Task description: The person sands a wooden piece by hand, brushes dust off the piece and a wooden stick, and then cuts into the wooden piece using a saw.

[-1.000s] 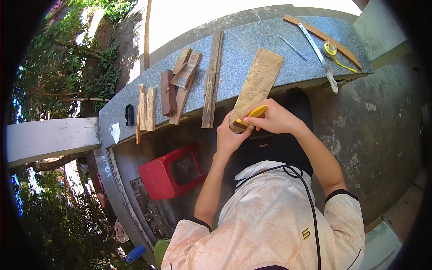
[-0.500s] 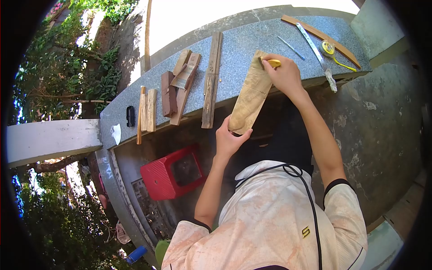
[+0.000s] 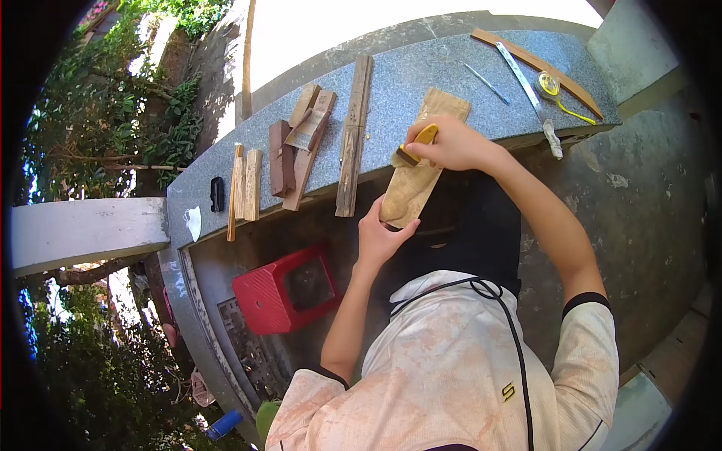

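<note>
A long light-brown wooden board slants from the stone counter toward my body, its far end over the countertop. My left hand grips the board's near end, thumb on one side and fingers on the other. About the middle of the board, my right hand is closed round a yellow-handled brush. The brush's dark lower edge meets the wood, and my fingers partly cover it.
On the grey counter lie several wood pieces, a dark brown block, a pencil-like stick, a metal ruler and a yellow tape measure. A red stool stands below.
My right hand has moved down the board with the brush, from near the far end to about the middle. My left hand stays at the near end.
</note>
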